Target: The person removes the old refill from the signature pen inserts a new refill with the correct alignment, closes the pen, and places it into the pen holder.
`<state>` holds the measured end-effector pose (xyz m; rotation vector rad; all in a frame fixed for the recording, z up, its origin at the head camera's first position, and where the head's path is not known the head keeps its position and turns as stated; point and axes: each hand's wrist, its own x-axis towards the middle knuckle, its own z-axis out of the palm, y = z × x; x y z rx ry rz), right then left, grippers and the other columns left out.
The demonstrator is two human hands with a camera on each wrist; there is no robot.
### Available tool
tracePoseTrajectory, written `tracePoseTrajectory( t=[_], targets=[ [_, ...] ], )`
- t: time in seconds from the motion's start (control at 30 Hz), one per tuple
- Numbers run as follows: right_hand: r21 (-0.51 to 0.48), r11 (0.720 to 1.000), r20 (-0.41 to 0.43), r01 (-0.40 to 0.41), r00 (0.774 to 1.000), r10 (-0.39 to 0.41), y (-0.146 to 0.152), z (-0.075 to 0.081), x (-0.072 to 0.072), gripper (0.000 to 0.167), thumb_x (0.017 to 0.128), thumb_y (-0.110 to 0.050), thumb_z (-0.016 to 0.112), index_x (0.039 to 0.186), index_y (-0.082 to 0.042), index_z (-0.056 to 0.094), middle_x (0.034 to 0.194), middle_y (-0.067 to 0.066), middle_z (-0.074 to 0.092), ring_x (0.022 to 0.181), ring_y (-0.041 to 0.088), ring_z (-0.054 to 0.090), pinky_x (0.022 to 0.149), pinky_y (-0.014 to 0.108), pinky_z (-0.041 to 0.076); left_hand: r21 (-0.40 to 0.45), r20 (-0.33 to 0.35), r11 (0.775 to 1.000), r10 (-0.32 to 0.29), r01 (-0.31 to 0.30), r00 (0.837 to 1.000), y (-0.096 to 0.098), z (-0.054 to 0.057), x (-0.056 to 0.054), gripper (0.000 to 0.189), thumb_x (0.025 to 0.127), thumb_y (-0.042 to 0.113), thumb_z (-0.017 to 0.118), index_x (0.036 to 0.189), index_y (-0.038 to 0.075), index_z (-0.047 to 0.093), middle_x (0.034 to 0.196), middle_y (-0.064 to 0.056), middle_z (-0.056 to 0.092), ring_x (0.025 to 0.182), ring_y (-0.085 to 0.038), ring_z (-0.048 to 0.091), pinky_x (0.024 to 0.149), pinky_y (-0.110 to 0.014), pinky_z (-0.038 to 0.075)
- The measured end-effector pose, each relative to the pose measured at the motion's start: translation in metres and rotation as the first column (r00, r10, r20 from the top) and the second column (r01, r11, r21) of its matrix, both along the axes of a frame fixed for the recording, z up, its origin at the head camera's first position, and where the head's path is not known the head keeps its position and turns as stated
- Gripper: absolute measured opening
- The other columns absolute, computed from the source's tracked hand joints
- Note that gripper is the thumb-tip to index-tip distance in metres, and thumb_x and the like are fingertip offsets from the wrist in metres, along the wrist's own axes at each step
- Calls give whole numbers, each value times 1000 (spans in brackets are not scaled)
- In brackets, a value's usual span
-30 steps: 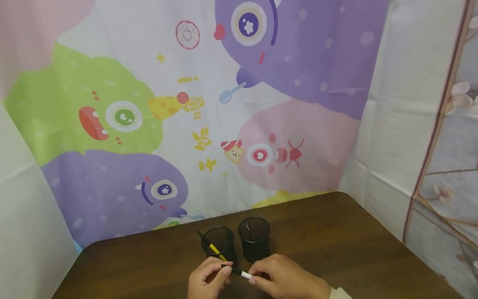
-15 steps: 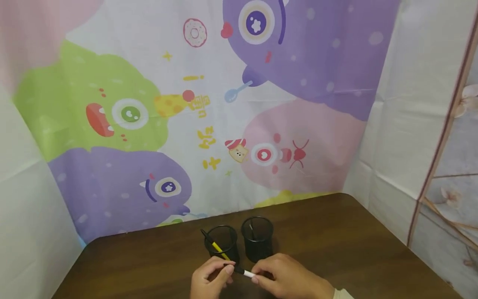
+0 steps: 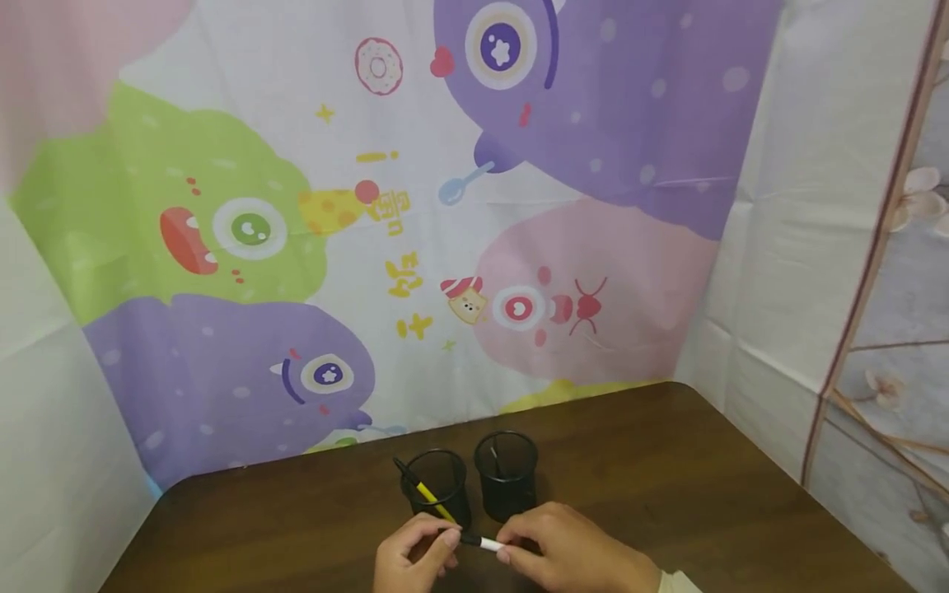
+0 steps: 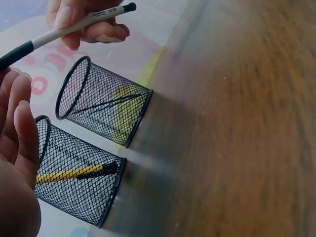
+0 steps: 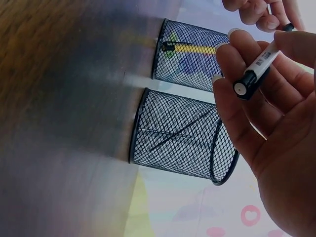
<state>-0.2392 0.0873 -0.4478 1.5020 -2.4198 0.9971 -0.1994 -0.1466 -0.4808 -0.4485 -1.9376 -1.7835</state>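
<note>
Between both hands, over the table, is a pen [image 3: 491, 544] with a white barrel, a dark grip section and a black end. My left hand [image 3: 415, 553] pinches its dark front part between thumb and fingers, covering the tip. The white barrel is pinched by my right hand [image 3: 567, 545], and the black end [image 5: 244, 85] shows beyond those fingers in the right wrist view. Just past the hands stand two black mesh pen holders. The left holder [image 4: 81, 202] contains a yellow and black pen [image 3: 427, 493]; the right holder [image 3: 510, 497] has a thin dark stick-like item [image 5: 180, 132] inside.
The holders stand close together on a dark brown wooden table [image 3: 630, 461]. A cloth backdrop [image 3: 423, 371] with cartoon monsters hangs behind the far edge. Pale cloth walls [image 3: 778, 247] enclose both sides.
The head view shifts slightly. The dark tip that poked out past my left thumb is now covered by the fingers. Both hands keep their hold on the pen, and the holders stay put.
</note>
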Motion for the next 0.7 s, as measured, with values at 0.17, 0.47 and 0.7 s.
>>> tracePoseTrajectory(
  t=[0.17, 0.47, 0.7],
  targets=[
    [-3, 1000, 13, 8, 1000, -8, 2, -2, 0, 17, 103, -30, 60, 102, -20, 74, 92, -20, 65, 74, -7, 53, 67, 10, 46, -7, 8, 1000, 7, -7, 1000, 2, -1, 0, 12, 86, -7, 72, 86, 5, 74, 75, 0, 66, 54, -13, 63, 44, -28, 52],
    [-25, 1000, -6, 12, 1000, -13, 1, 4, -1, 16, 102, -29, 62, 100, -18, 74, 87, -21, 63, 69, -8, 50, 63, 9, 44, -3, 59, 999, 44, -44, 997, 4, 2, 0, 10, 87, -5, 72, 86, 5, 73, 73, 2, 67, 52, -13, 63, 45, -28, 53],
    [12, 999, -11, 36, 999, -36, 2, 7, -1, 18, 102, -30, 61, 99, -18, 74, 82, -23, 60, 66, -9, 49, 59, 8, 42, -9, 95, 997, 74, -73, 993, 5, 3, 3, 8, 87, -3, 72, 86, 4, 73, 72, 2, 67, 53, -14, 63, 46, -30, 53]
  ],
)
